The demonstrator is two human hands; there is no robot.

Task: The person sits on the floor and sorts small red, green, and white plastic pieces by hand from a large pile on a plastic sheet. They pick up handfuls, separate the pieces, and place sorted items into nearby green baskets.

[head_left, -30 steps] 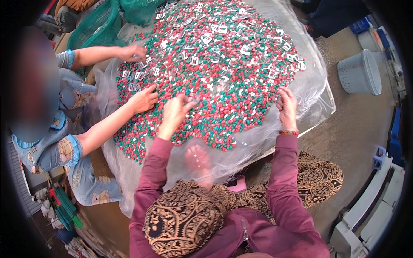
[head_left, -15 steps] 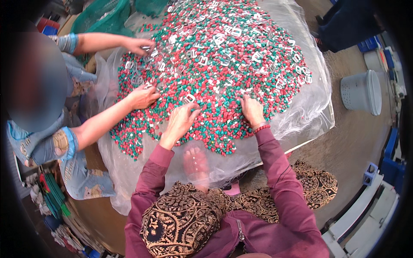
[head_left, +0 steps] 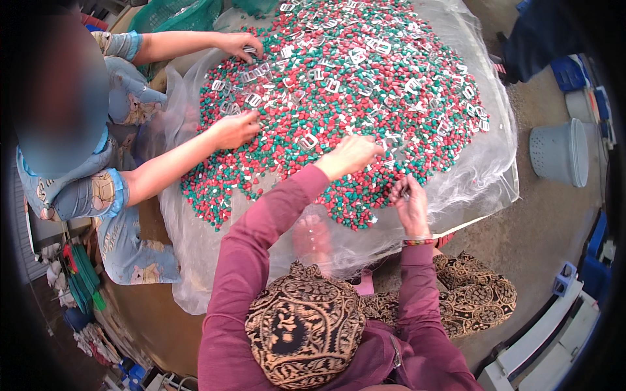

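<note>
A broad heap of small red, green and white plastic pieces is spread in front of me, with white slotted buckle-like frames scattered over it. My left hand reaches across to the right, low over the near part of the heap. Its fingertips are drawn together beside some white bits; whatever they pinch is too small to name. At the heap's near right edge, my right hand is turned partly palm up. Its fingers curl around something small and greyish that I cannot make out.
A co-worker's two hands work at the heap's left side. Clear plastic sheeting lies beneath the pieces, and green netting is at the back left. On the right stand a pale perforated bucket and another person's dark-clothed leg.
My left hand has moved right across the heap, toward my right hand. The right hand has drawn back toward me and turned over. The co-worker's upper hand has lifted a little from the frames.
</note>
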